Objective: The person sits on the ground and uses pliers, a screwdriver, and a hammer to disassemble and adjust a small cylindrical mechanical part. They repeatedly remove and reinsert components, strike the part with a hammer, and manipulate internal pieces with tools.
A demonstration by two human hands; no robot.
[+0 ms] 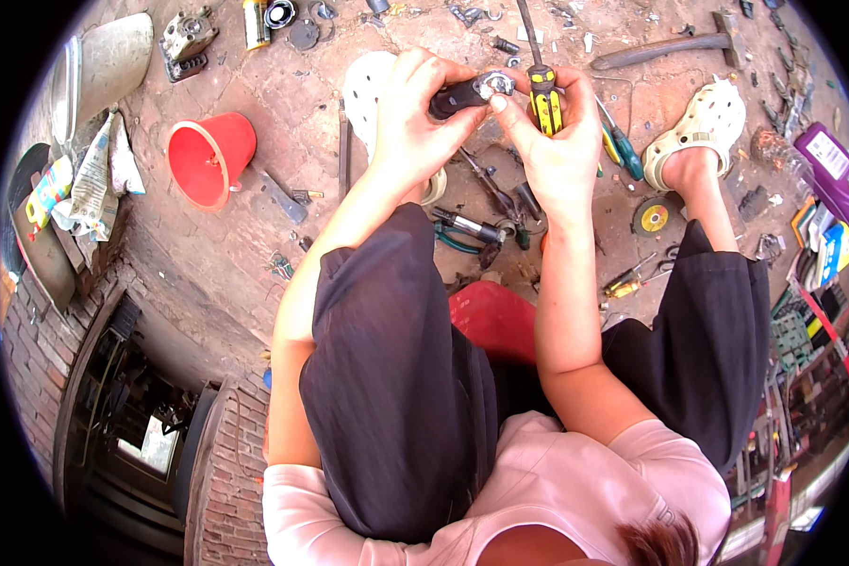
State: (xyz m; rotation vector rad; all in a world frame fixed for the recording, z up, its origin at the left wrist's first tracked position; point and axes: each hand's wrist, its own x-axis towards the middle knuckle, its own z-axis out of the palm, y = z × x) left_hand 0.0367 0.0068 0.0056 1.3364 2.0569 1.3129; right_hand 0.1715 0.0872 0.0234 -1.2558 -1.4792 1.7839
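In my left hand (415, 127), closed fingers grip a small black cylindrical part (456, 97) with a pale metal end turned upward. My right hand (561, 156) is wrapped round a yellow-and-black screwdriver (545, 99), its shaft pointing away from me. The right thumb reaches across to the metal end (496, 85) of the black part. Below my hands on the ground lie a dark tool with a metal shaft (500, 196), a silver-and-black cylindrical tool (467, 224) and a teal-handled screwdriver (627, 156).
A red bucket (241, 151) stands left; a hammer (656, 49), grinding disc (654, 217) and scattered metal parts surround my feet. A purple container (828, 165) and tool clutter line the right. Bags and a bin (104, 61) stand far left, above brickwork and a dark opening.
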